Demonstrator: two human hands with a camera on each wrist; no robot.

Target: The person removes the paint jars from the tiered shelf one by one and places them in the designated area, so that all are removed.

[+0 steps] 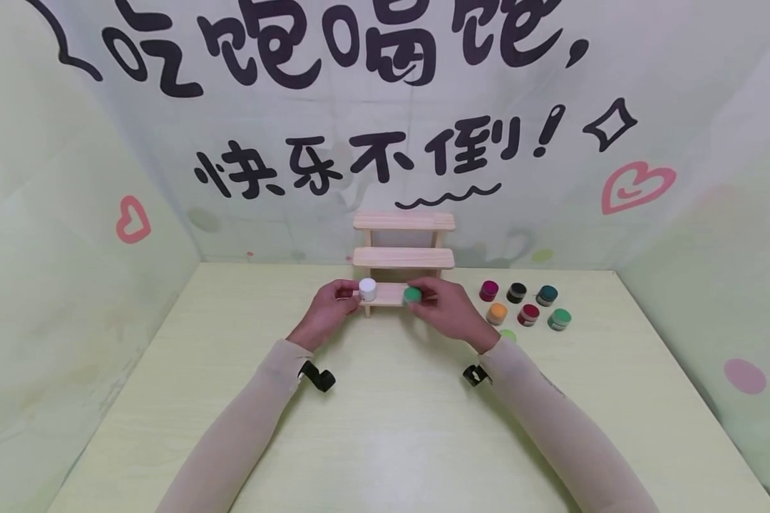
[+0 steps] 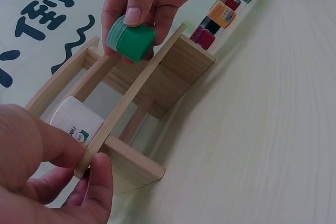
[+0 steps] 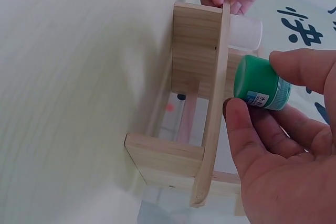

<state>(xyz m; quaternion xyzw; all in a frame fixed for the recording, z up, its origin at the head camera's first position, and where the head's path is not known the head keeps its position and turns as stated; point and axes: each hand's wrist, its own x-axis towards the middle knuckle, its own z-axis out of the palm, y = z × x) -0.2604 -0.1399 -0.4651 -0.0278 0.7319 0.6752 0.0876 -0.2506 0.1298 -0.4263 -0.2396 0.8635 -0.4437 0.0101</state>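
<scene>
A three-step wooden display shelf [image 1: 403, 257] stands at the back middle of the table. A white paint jar [image 1: 368, 289] sits at the left end of its lowest step, its label showing in the left wrist view. My left hand [image 1: 326, 313] pinches the left end of that step's board, close beside the jar. Between thumb and fingers, my right hand [image 1: 450, 308] holds a green paint jar [image 3: 260, 82] tilted at the right part of the lowest step. In the left wrist view, the green jar [image 2: 130, 39] overlaps the step behind the board's edge.
Right of the shelf, several paint jars stand in two loose rows, among them a magenta jar [image 1: 488, 290], an orange jar [image 1: 497, 313] and another green jar [image 1: 560, 318]. A light green jar [image 1: 507, 335] is partly hidden by my right wrist. A printed cloth wall [image 1: 282, 228] rises behind.
</scene>
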